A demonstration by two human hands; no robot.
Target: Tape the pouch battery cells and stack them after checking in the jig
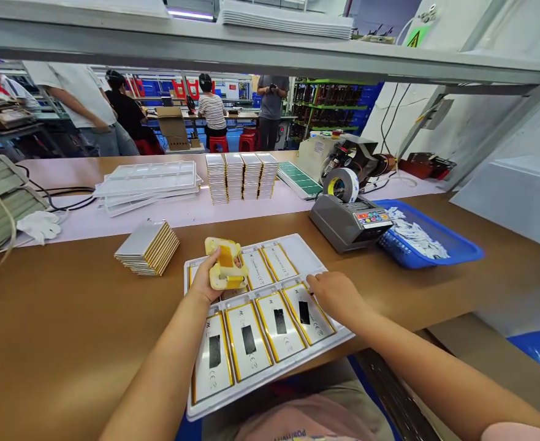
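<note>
My left hand (pixel 206 278) is wrapped round a cream and yellow plastic fixture (pixel 227 269), held above the upper left of a white tray (pixel 270 362). Flat silver battery packs with yellow edges lie in the tray in two rows. In the near row, packs such as this one (pixel 247 361) each carry a black rectangle; the visible far-row packs (pixel 279 262) show none. My right hand (pixel 334 294) rests at the tray's right side, fingers curled over the top of the rightmost near pack (pixel 313 321); whatever its fingertips hold is hidden.
Behind the tray stand a stack of packs (pixel 148 248), tall pack stacks (pixel 242 177), white trays (pixel 150 184) and a tape dispenser (pixel 350 220). A blue basket (pixel 463 251) of white strips sits at right. A metal shelf beam (pixel 270 58) crosses overhead. People are in the background.
</note>
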